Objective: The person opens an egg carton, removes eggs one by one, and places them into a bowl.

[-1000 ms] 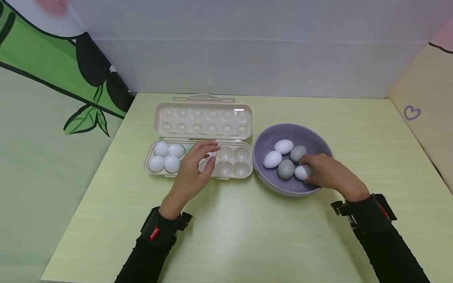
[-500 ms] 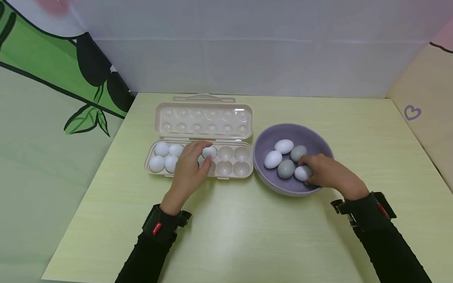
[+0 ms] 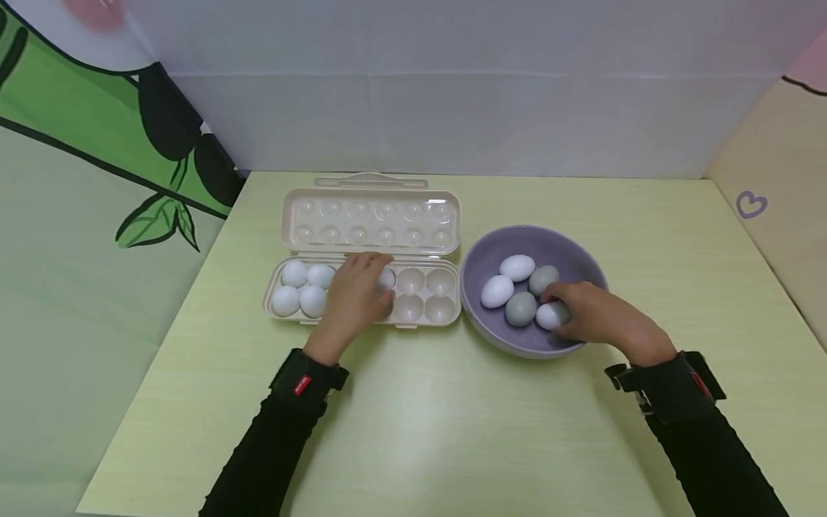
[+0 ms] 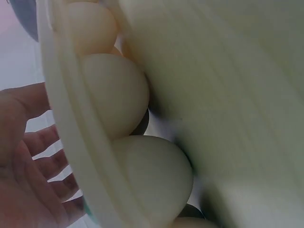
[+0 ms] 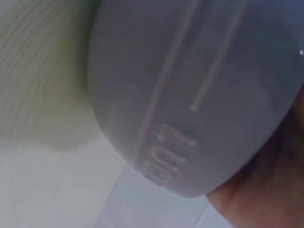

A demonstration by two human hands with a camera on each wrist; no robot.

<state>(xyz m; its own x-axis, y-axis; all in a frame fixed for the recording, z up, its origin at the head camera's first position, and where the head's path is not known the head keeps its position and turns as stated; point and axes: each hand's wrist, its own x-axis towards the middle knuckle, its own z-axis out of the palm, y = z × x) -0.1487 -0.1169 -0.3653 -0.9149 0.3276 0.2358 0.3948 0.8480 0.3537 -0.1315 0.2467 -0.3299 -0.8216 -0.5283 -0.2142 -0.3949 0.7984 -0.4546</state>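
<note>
My left hand [image 3: 354, 298] arches over the middle of the egg carton [image 3: 426, 321], beside a pale egg [image 3: 385, 278]; its fingers are spread and relaxed in the left wrist view, and it hides the cups under it. Several white eggs [image 3: 313, 301] fill the carton's left end. Inside the purple bowl [image 3: 478, 248], my right hand [image 3: 597, 319] has its index finger and thumb around a grey egg [image 3: 565, 311], mostly hidden. A white egg [image 3: 549, 316] touches it. Nearby lie two more white eggs [image 3: 497, 291] and grey eggs [image 3: 520, 309].
The carton's lid [image 3: 371, 221] lies open toward the back, with its handle [image 3: 371, 180] behind it. Carton and bowl stand side by side on a pale wooden table [image 3: 413, 424]. A pale cloth wall [image 3: 452, 122] rises behind the table.
My left hand has shifted slightly over the carton, its fingers drawing closer together and covering more of the middle cups. My right hand has stayed almost still in the bowl.
</note>
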